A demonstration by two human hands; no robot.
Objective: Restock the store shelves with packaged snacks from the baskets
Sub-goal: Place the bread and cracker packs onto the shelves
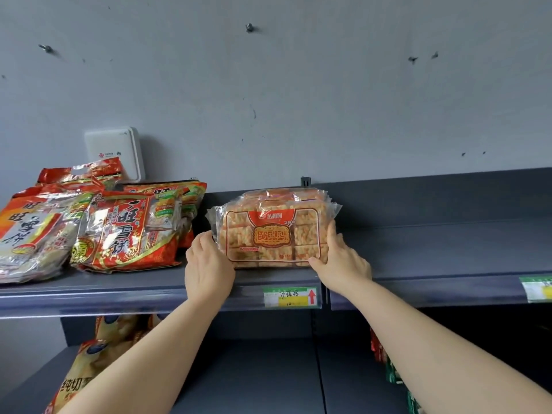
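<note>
A clear packet of orange-brown snack bars (273, 234) with a red and orange label stands on the dark top shelf (433, 258), with more of the same packets stacked behind it. My left hand (209, 264) grips its lower left corner. My right hand (340, 258) holds its right side, thumb under the bottom edge. The baskets are out of view.
Red and silver rice-cracker bags (125, 231) lie piled at the shelf's left end, in front of a white wall box (115, 152). A green price tag (289, 297) sits on the shelf lip below the packet. Yellow bags (98, 360) stand on the lower shelf, left.
</note>
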